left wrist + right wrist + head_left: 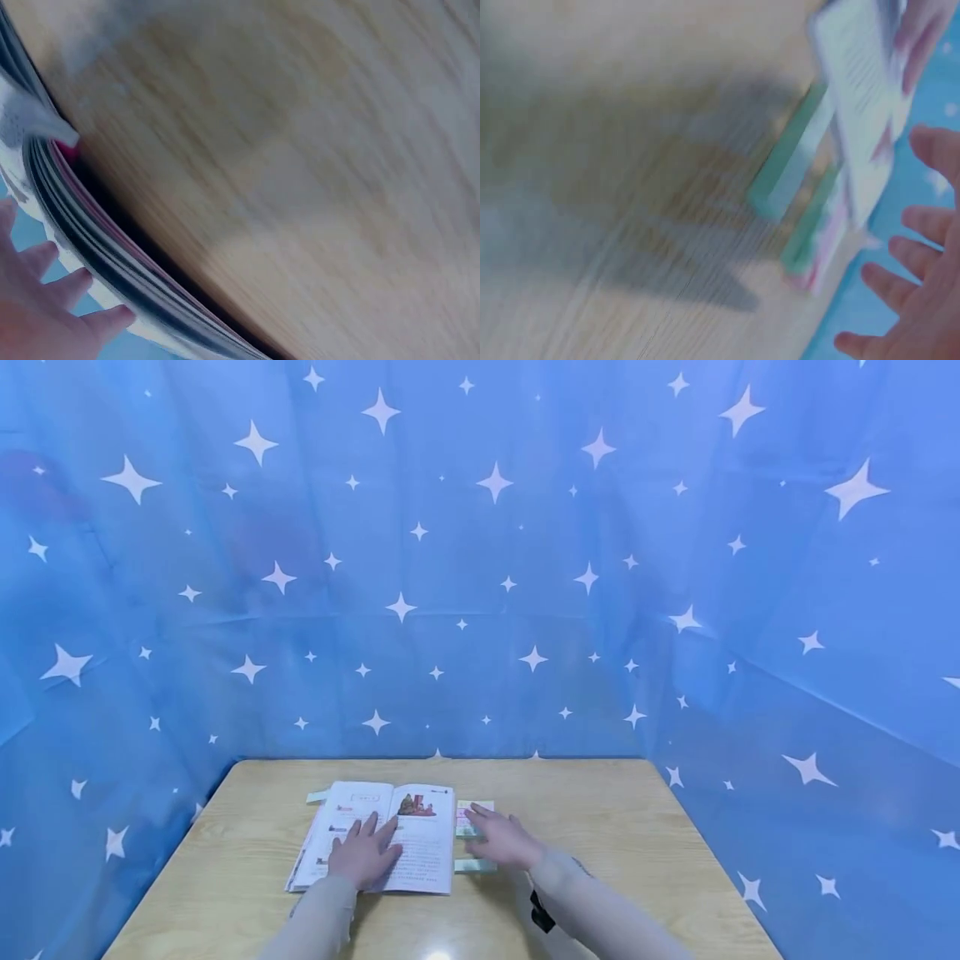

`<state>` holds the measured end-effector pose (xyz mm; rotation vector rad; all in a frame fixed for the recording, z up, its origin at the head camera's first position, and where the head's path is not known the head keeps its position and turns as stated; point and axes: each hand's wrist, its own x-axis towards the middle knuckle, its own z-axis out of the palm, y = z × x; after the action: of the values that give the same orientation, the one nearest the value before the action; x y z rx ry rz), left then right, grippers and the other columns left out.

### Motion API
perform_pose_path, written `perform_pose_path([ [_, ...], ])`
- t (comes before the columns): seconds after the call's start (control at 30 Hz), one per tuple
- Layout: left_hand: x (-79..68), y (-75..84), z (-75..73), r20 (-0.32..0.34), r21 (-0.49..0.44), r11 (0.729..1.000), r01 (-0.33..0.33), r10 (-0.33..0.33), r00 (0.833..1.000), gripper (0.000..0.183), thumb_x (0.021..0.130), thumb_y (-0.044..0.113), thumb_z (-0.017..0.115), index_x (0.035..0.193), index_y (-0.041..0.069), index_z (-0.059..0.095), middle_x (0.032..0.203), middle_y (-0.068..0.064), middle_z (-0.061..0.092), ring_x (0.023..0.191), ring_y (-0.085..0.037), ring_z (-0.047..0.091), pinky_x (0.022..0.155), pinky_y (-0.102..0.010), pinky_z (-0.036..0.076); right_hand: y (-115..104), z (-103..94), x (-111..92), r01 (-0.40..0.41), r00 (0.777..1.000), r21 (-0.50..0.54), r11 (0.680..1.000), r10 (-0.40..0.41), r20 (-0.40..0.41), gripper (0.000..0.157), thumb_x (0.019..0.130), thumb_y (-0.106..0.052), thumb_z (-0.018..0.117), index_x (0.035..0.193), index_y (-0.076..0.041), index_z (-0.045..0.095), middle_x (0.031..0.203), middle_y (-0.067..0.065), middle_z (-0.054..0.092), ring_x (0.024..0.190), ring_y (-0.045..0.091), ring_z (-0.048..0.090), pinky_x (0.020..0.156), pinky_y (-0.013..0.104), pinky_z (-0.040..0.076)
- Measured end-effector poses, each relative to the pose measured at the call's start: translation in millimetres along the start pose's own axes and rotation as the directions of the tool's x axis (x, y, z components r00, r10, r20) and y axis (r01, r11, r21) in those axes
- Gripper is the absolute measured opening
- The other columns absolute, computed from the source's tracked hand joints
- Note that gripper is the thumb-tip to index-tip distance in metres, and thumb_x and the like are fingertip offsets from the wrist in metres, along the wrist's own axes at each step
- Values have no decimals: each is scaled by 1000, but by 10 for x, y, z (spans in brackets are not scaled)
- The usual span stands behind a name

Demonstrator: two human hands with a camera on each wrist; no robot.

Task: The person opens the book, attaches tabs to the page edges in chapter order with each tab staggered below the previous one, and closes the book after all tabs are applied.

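An open book (420, 860) lies on the table, with printed text and a coloured picture on its right page. My left hand (363, 853) rests on the pages with fingers spread; the left wrist view shows this hand (52, 300) above the book's thick page edges (142, 259). To the right of the book, my right hand (501, 839) is over a small pink-and-green block (465, 820), its fingers apart and holding nothing. Whether it touches the block cannot be told. A narrow green-and-white block (791, 161) sits beside the pink-and-green one, partly under the book's edge.
A pale green strip (317, 797) sticks out past the book's upper left corner. The wooden table (600, 827) ends at a blue star-patterned curtain (480, 568) at the back and sides. A dark band (542, 912) is on my right wrist.
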<state>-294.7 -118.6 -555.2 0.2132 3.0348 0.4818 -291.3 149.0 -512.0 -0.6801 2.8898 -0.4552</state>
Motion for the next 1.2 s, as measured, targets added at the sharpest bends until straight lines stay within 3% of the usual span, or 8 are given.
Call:
perform_pose_path([
  [0.13,-62,-4,46,12,3,1000,-4,4,1000,60,78,61,46,131,33,41,142,-12,24,125,-47,17,89,-71,11,103,53,163,-93,996,30,995,93,2,59,85,-39,52,135,-10,36,141,9,28,125,28,30,94,65,18],
  [0.3,-121,46,53,35,34,999,-20,19,999,61,77,61,48,130,33,43,143,-13,21,125,-48,16,87,-73,11,237,110,255,-151,988,38,988,151,15,61,85,-40,52,135,-10,35,142,7,27,127,26,28,95,65,14],
  [0.6,-170,191,49,57,20,1000,-14,13,998,60,77,59,50,129,32,45,143,-14,23,125,-47,17,87,-73,13,420,184,289,-182,983,-3,983,182,28,57,87,-44,47,133,-11,40,139,4,34,126,26,30,95,65,14],
  [1.0,-98,125,68,60,21,1000,6,-7,998,60,76,61,49,129,33,44,143,-13,21,125,-46,16,88,-72,12,541,96,453,-162,987,18,987,161,29,52,92,-42,37,132,-9,41,138,7,35,124,28,32,93,65,16],
  [1.07,-88,99,60,68,25,1000,14,-16,998,61,76,61,49,130,33,44,144,-13,21,126,-46,15,88,-72,11,555,93,512,-147,989,34,989,147,-4,47,94,-37,37,130,-8,43,136,9,37,123,28,34,94,62,21],
  [1.2,-43,72,86,83,23,999,24,-26,996,61,76,63,48,130,34,43,144,-11,19,126,-45,13,89,-72,9,661,119,629,-131,980,40,991,136,-146,35,92,-18,47,123,-4,51,125,11,49,113,28,46,90,49,38],
])
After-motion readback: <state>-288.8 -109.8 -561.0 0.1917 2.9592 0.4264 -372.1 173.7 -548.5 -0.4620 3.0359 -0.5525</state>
